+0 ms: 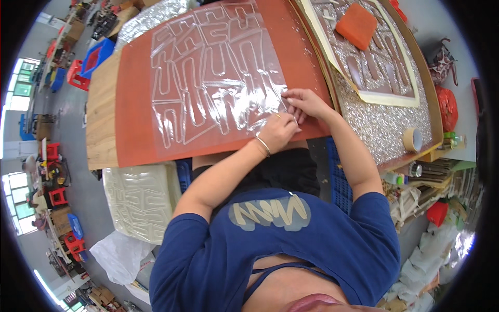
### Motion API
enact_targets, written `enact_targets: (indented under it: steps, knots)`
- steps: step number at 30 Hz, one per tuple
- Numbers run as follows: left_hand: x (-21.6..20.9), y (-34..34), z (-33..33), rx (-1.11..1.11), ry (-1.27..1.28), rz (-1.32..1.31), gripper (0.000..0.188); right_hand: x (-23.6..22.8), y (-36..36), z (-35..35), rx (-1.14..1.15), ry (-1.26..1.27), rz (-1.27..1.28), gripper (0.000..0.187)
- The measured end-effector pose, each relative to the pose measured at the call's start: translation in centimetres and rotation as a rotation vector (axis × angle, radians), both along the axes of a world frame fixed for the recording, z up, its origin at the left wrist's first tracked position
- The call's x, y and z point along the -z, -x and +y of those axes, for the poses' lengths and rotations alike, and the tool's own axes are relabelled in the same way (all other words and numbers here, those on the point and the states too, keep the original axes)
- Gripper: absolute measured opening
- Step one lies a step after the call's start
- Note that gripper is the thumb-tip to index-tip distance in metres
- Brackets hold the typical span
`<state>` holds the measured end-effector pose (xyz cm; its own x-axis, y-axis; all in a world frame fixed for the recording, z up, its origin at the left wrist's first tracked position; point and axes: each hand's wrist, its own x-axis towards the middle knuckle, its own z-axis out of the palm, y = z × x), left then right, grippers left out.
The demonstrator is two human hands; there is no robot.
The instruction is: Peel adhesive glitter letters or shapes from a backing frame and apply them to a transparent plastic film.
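A clear plastic sheet (195, 78) with raised, looping outlines lies on a reddish-brown mat (136, 93) on the table. Both hands meet at its near right corner. Bent over the near edge, my left hand (279, 130) is closed, its fingertips pinching the sheet's corner. Just beyond it and to the right, my right hand (307, 104) has curled fingers closed at the sheet's right edge. Glare and the fingers themselves partly hide the exact grip.
To the right, a glittery silver board (379, 130) bears a cream-framed panel (410, 99), an orange-red sponge block (356, 26) and a tape roll (412, 140). A stack of moulded plastic sheets (138, 203) stands at the near left. A blue crate (340, 182) is below the table's right side.
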<state>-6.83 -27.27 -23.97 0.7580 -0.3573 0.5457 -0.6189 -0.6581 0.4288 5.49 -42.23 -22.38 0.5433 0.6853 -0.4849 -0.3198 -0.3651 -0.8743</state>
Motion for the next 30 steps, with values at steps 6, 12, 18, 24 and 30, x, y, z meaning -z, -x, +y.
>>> enact_targets:
  steps: [6,12,18,24,30]
  knots:
    - [0.1,0.5,-0.2,-0.107,0.206,-0.048,0.014,-3.3,1.5,0.1,0.146,0.299,-0.230,0.033]
    - [-0.1,0.3,0.0,-0.054,0.270,-0.028,0.013,-3.4,2.1,-1.6,-0.357,0.171,0.160,0.047]
    - [-0.3,0.2,0.7,-0.038,0.265,0.042,0.010,-1.9,1.6,-1.4,-0.310,-0.030,0.210,0.036]
    - [0.1,0.1,0.3,-0.034,0.239,0.007,0.012,-1.3,1.9,-2.6,-0.237,-0.067,0.283,0.023]
    - [0.6,0.2,0.1,-0.017,0.223,0.038,0.011,-1.0,2.4,-2.5,-0.303,-0.028,0.213,0.017]
